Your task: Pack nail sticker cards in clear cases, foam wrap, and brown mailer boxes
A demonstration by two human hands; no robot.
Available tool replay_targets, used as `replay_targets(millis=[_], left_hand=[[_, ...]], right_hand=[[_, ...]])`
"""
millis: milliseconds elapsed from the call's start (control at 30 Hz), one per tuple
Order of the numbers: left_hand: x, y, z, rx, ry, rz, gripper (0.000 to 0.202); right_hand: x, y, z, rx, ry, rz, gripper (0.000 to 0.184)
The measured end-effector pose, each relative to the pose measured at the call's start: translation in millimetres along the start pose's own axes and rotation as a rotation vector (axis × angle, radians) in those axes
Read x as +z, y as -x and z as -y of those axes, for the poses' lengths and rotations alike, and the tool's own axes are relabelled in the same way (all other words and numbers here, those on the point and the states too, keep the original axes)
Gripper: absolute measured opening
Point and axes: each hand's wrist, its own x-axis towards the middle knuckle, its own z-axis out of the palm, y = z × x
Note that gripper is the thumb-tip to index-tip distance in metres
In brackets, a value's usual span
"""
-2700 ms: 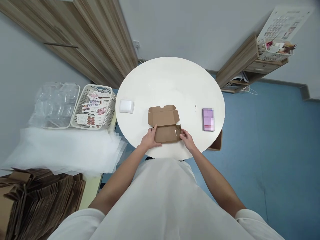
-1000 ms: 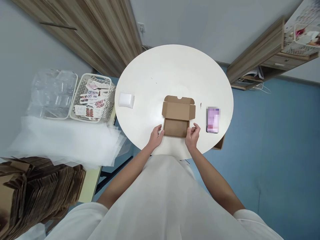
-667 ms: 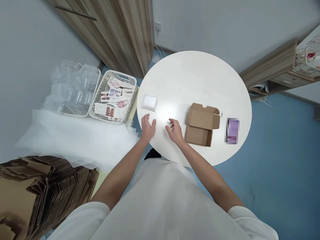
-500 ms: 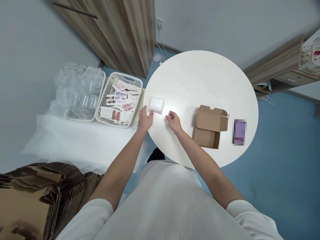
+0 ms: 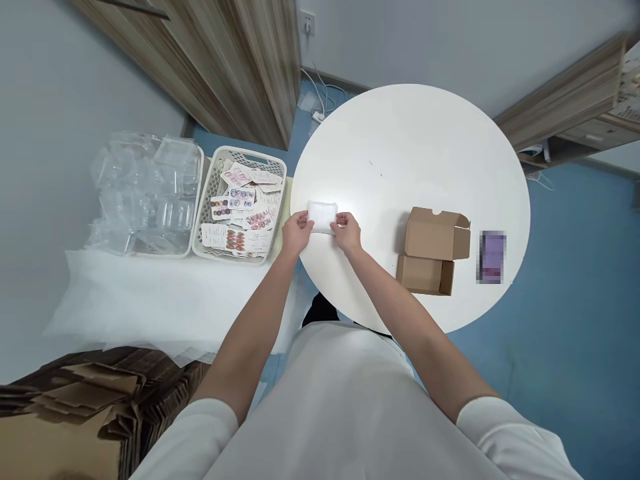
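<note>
A small white foam-wrapped packet [image 5: 321,215] lies near the left edge of the round white table [image 5: 410,147]. My left hand [image 5: 297,231] grips its left end and my right hand [image 5: 346,231] grips its right end. An open brown cardboard box [image 5: 433,250] with its lid up stands on the table to the right of my hands, apart from them.
A purple phone [image 5: 492,257] lies right of the box. Left of the table sit a white basket of printed cards [image 5: 241,203], a tray of clear plastic shells [image 5: 145,193], white foam sheets [image 5: 150,300] and a stack of flat cardboard [image 5: 75,420].
My hands left the cardboard box, swung left across the table and closed on the two ends of the white packet. The view turned left with them.
</note>
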Motion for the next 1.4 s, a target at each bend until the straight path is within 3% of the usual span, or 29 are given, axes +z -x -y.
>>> replay_targets(millis=[233, 400, 500, 633, 733, 833, 1000, 1267, 1400], left_hand=[[11.8, 38, 0, -0.07, 0.073, -0.001, 0.038], [34.9, 87, -23, 0.013, 0.148, 0.016, 0.041], [64.3, 123, -44, 0.042, 0.157, 0.045, 0.044], [118.1, 165, -72, 0.125, 0.101, 0.11, 0.043], [157.9, 184, -86, 0.154, 0.01, 0.144, 0.041], [189.1, 192, -90, 0.197, -0.113, 0.199, 0.037], [214.6, 193, -85, 0.182, -0.377, 0.238, 0.03], [220.9, 198, -83, 0.166, -0.54, 0.332, 0.051], [217.9, 203, -81, 0.213, -0.491, 0.319, 0.054]], right_hand=[[-28, 23, -19, -0.024, -0.029, 0.048, 0.023], [-77, 60, -31, -0.145, -0.058, 0.038, 0.023], [-122, 85, -45, -0.192, -0.061, -0.027, 0.022], [-188, 105, -74, -0.202, -0.029, -0.082, 0.02], [-227, 107, -98, -0.222, 0.03, -0.102, 0.018], [-251, 100, -120, -0.232, 0.152, -0.087, 0.015], [-264, 89, -143, -0.267, 0.32, 0.004, 0.013], [-254, 84, -149, -0.3, 0.475, 0.105, 0.024], [-259, 87, -147, -0.358, 0.352, 0.052, 0.024]])
